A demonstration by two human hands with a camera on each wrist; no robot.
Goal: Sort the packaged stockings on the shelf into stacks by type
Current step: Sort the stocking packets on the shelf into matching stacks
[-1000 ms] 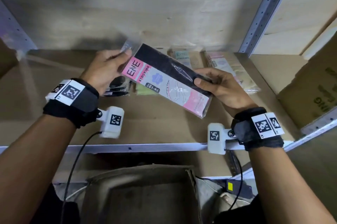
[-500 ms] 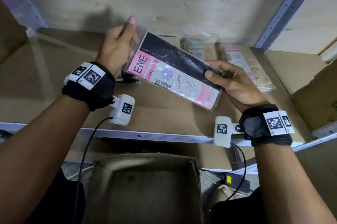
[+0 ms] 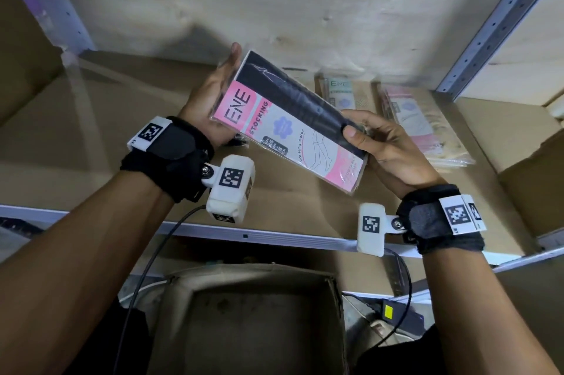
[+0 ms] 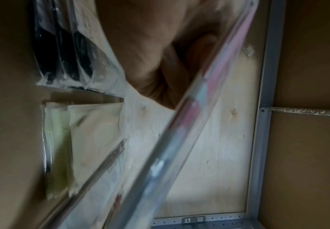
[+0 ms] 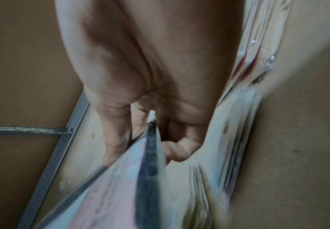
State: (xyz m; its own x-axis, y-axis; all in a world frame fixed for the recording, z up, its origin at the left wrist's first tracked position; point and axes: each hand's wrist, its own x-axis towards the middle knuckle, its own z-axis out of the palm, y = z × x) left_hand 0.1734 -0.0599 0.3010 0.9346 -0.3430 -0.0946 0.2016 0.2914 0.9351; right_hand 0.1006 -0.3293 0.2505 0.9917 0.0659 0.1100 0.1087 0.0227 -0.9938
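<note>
Stocking pack [image 3: 293, 121] pinched by right hand [image 3: 390, 148], left hand [image 3: 210, 93] flat against it

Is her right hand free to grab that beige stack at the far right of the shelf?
Probably not yet. The right hand pinches the black stocking pack, which the left hand steadies. The beige stack lies unobstructed just beyond it.

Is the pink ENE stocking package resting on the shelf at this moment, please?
No, the pink ENE stocking package is held in the air above the shelf between the left hand and right hand.
</note>
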